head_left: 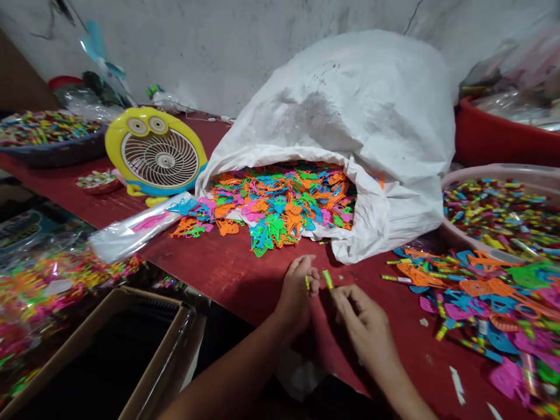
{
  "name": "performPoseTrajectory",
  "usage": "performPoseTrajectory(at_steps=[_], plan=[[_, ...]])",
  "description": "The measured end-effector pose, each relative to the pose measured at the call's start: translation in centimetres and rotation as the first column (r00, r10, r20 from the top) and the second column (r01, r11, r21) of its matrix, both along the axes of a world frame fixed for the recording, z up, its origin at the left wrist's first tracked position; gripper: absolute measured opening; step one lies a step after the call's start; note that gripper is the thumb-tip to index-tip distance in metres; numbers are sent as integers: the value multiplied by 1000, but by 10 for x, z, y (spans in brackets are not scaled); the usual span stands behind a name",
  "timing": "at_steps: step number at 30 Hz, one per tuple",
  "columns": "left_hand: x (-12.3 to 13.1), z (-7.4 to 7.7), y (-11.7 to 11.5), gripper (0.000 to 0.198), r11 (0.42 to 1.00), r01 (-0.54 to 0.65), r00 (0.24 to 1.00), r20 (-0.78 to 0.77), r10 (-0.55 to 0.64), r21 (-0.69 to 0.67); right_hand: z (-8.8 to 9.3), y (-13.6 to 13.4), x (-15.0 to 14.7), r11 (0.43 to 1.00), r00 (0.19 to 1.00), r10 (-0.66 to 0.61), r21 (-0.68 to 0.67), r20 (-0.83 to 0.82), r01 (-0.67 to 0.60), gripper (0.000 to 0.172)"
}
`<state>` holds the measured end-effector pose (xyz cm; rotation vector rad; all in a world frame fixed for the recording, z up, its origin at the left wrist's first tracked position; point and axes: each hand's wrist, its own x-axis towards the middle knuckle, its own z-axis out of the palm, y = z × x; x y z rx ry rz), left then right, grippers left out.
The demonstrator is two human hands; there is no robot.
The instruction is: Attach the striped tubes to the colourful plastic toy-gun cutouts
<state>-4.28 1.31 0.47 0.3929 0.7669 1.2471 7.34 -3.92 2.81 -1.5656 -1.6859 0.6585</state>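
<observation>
My right hand [361, 321] pinches a small yellow-green striped tube [327, 279] between thumb and fingers, its end pointing up. Beside it, my left hand [298, 291] is curled closed, and a bit of a similar yellow-green piece [307, 283] shows at its fingers. Both hands are over the front of the red table, close together but apart. Just beyond them, colourful flat plastic pieces [284, 204] in orange, green, blue and pink spill from the mouth of a large white sack [359, 105].
At right, plastic pieces joined with striped tubes [476, 291] lie piled before a pink basin [450, 181] of small tubes. A yellow fan [161, 157] and a clear plastic bag [135, 230] are at left. Below the table edge stands an open cardboard box [175, 326].
</observation>
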Motion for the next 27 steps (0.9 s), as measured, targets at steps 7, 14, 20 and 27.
performPoseTrajectory(at_steps=[7, 14, 20, 27], plan=[[-14, 0, 0, 33, 983, 137, 979, -168, -115, 125, 16, 36, 2, 985, 967, 162, 32, 198, -172, 36], [-13, -21, 17, 39, 982, 100, 983, -170, -72, 161, 75, 135, 26, 963, 719, -261, 121, 645, 240, 38], [-8, -19, 14, 31, 958, 137, 971, -225, -79, 252, 50, 197, 12, 953, 617, -183, -15, 765, 302, 50], [-8, -16, 14, 27, 962, 127, 948, -316, -47, 240, 17, 195, 10, 992, 662, -5, -81, 749, 98, 23]])
